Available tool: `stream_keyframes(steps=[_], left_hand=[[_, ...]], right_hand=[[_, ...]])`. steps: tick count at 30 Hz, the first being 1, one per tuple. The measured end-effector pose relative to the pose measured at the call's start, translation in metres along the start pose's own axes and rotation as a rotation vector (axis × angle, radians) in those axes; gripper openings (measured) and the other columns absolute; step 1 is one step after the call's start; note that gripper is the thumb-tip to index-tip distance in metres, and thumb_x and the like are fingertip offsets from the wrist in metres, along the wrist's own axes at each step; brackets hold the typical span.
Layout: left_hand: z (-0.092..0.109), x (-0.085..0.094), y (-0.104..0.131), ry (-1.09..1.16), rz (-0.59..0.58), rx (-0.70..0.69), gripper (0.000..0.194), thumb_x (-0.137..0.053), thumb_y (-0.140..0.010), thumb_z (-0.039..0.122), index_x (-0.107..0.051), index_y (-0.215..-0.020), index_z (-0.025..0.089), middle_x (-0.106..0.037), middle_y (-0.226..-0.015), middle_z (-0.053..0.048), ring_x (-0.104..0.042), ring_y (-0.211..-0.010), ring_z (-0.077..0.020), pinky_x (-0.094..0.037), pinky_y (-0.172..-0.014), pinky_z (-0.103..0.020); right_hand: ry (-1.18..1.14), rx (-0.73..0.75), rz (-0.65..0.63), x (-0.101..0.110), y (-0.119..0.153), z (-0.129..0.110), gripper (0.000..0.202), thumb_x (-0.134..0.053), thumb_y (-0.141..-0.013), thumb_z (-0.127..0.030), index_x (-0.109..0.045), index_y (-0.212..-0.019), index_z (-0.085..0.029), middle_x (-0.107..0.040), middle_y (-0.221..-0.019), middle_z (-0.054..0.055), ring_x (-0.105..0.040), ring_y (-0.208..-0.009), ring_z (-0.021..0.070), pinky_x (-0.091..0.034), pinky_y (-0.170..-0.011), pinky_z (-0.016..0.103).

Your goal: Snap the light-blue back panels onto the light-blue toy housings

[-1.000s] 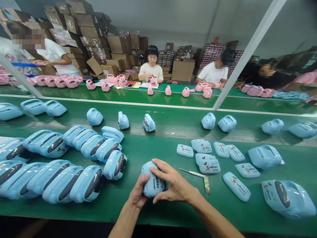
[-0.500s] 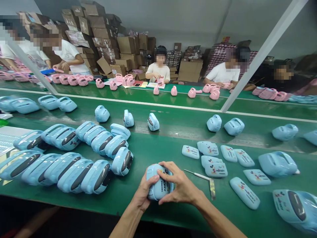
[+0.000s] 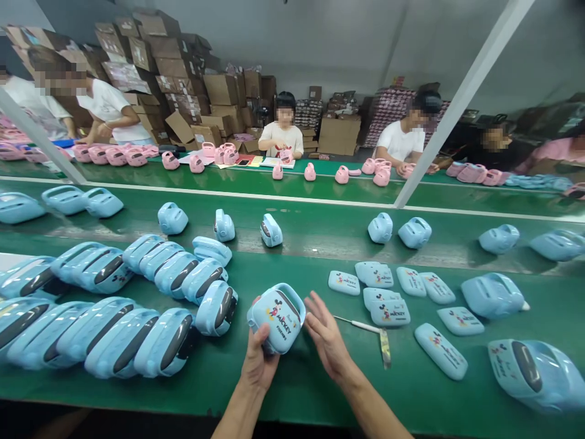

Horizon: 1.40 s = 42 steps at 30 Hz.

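Note:
My left hand [image 3: 261,360] grips a light blue plastic housing [image 3: 278,320] from below and the left, thumb on its front. The housing is tilted, with a carrying handle on top and a cartoon mouse and "Mickey" lettering facing up. Just right of it is my right hand [image 3: 326,335], fingers stretched and apart, holding nothing; whether a fingertip touches the housing's edge I cannot tell. Further right lie a thin metal tool with a white handle [image 3: 364,326] and several loose printed blue panels [image 3: 387,308].
Rows of blue housings [image 3: 159,341] with dark windows stand at left. More blue housings [image 3: 379,227] sit along the strip beyond, and a larger one [image 3: 525,375] at right. Across the green bench, people [image 3: 281,134] handle pink housings [image 3: 277,171]. A white post [image 3: 461,107] slants at right.
My right hand has let go of the housing and moved slightly away, its fingers opened. The housing has been turned so its printed face and handle show. The camera view has shifted somewhat to the right.

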State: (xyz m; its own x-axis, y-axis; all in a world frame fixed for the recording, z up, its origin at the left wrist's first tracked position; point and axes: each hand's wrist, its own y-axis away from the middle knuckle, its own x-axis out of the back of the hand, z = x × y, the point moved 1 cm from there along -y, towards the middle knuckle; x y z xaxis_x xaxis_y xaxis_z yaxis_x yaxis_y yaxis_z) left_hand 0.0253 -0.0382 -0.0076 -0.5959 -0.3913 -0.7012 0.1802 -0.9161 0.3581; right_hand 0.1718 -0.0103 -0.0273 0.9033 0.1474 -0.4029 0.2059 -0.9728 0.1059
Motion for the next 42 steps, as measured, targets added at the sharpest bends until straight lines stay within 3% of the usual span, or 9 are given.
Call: stream_keyframes(steps=[2, 4, 8, 14, 19, 25, 31, 38, 42], left_hand=[[0.004, 0.004, -0.006, -0.136, -0.074, -0.071, 0.088, -0.091, -0.058, 0.023, -0.052, -0.137, 0.033, -0.073, -0.119, -0.003, -0.066, -0.114, -0.0321, -0.052, -0.1, -0.039], [0.011, 0.01, -0.016, -0.329, -0.196, -0.093, 0.095, -0.094, -0.05, 0.017, -0.053, -0.135, 0.032, -0.072, -0.116, -0.004, -0.067, -0.111, -0.0329, -0.054, -0.096, -0.038], [0.028, 0.02, -0.036, -0.681, -0.416, -0.066, 0.105, -0.096, -0.045, 0.024, -0.05, -0.139, 0.029, -0.064, -0.132, -0.01, -0.058, -0.125, -0.0373, -0.049, -0.104, -0.046], [0.037, 0.016, -0.045, -1.105, -0.444, -0.167, 0.073, -0.09, -0.059, 0.034, -0.065, -0.127, 0.023, -0.065, -0.133, -0.011, -0.059, -0.124, -0.0359, -0.044, -0.11, -0.048], [0.036, 0.015, -0.043, -1.184, -0.463, -0.214, 0.084, -0.092, -0.054, 0.034, -0.062, -0.132, 0.023, -0.069, -0.129, -0.01, -0.063, -0.12, -0.0345, -0.048, -0.106, -0.045], [0.037, 0.011, -0.041, -1.269, -0.416, -0.299, 0.074, -0.09, -0.057, 0.036, -0.066, -0.125, 0.022, -0.074, -0.117, -0.007, -0.068, -0.109, -0.032, -0.052, -0.1, -0.043], [0.035, 0.014, -0.041, -1.269, -0.433, -0.308, 0.075, -0.089, -0.058, 0.037, -0.065, -0.128, 0.024, -0.073, -0.121, -0.008, -0.067, -0.112, -0.0327, -0.051, -0.102, -0.046], [0.028, 0.02, -0.042, -1.086, -0.42, -0.235, 0.096, -0.093, -0.053, 0.032, -0.054, -0.141, 0.025, -0.062, -0.14, -0.011, -0.056, -0.13, -0.0362, -0.039, -0.114, -0.052], [0.023, 0.017, -0.04, -0.794, -0.35, -0.224, 0.104, -0.093, -0.054, 0.031, -0.045, -0.146, 0.026, -0.059, -0.142, -0.013, -0.053, -0.133, -0.036, -0.042, -0.113, -0.049]], right_hand=[[-0.15, -0.175, -0.114, -0.003, 0.002, 0.005, 0.08, -0.076, -0.077, -0.057, -0.047, -0.144, -0.024, -0.062, -0.137, 0.016, -0.059, -0.128, 0.0383, -0.048, -0.104, 0.06], [-0.198, -0.197, -0.172, -0.001, -0.002, 0.003, 0.083, -0.085, -0.07, -0.047, -0.048, -0.141, -0.025, -0.068, -0.128, 0.013, -0.066, -0.116, 0.036, -0.054, -0.096, 0.055], [0.022, 0.063, -0.128, 0.019, -0.02, -0.009, 0.104, -0.097, -0.05, -0.028, -0.047, -0.141, -0.03, -0.064, -0.133, 0.009, -0.061, -0.123, 0.0316, -0.049, -0.105, 0.048], [0.525, 0.26, -0.241, 0.035, -0.03, -0.012, 0.083, -0.092, -0.058, -0.029, -0.058, -0.134, -0.025, -0.06, -0.135, 0.009, -0.056, -0.126, 0.0308, -0.04, -0.112, 0.048], [0.552, 0.225, -0.279, 0.031, -0.031, -0.015, 0.087, -0.091, -0.06, -0.038, -0.055, -0.138, -0.024, -0.066, -0.128, 0.009, -0.062, -0.118, 0.0295, -0.046, -0.105, 0.044], [0.56, 0.258, -0.256, 0.034, -0.036, -0.017, 0.079, -0.091, -0.059, -0.044, -0.062, -0.128, -0.021, -0.07, -0.12, 0.008, -0.063, -0.113, 0.0296, -0.046, -0.103, 0.043], [0.435, 0.217, -0.318, 0.029, -0.039, -0.012, 0.077, -0.083, -0.068, -0.05, -0.054, -0.135, -0.024, -0.062, -0.133, 0.009, -0.06, -0.119, 0.0286, -0.045, -0.103, 0.04], [0.269, 0.196, -0.157, 0.015, -0.038, -0.005, 0.066, -0.088, -0.063, -0.038, -0.061, -0.122, -0.025, -0.069, -0.118, 0.004, -0.064, -0.106, 0.024, -0.048, -0.095, 0.035], [-0.051, 0.094, -0.007, 0.004, -0.035, -0.006, 0.05, -0.089, -0.063, -0.04, -0.066, -0.105, -0.023, -0.073, -0.096, 0.001, -0.067, -0.09, 0.0205, -0.052, -0.084, 0.03]])
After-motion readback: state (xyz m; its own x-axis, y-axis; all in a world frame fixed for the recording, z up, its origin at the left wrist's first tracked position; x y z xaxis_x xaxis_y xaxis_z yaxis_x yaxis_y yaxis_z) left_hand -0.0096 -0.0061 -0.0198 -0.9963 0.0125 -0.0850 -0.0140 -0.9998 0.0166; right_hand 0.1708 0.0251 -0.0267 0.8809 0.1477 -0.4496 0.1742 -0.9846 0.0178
